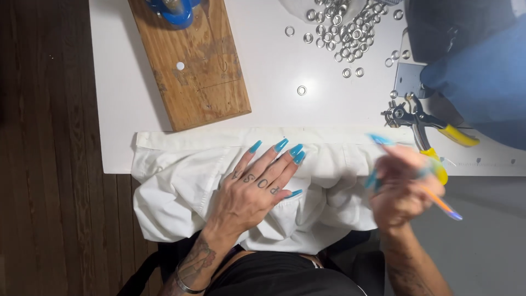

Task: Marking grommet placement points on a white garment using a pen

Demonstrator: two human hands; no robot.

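- Left hand (253, 186), grip spread, presses the white garment (181, 181) flat.
- Right hand (402, 183), blurred, pinches an orange pen (441, 204) beside the garment.
- No eyelets (342, 30) set in the garment yet; they lie loose beyond it.

One board (192, 66), one garment (181, 181), one punch (422, 123)

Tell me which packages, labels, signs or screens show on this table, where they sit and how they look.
None of those in view.
Only loose things: silver eyelets scattered at the far middle of the white table, a wooden board far left.
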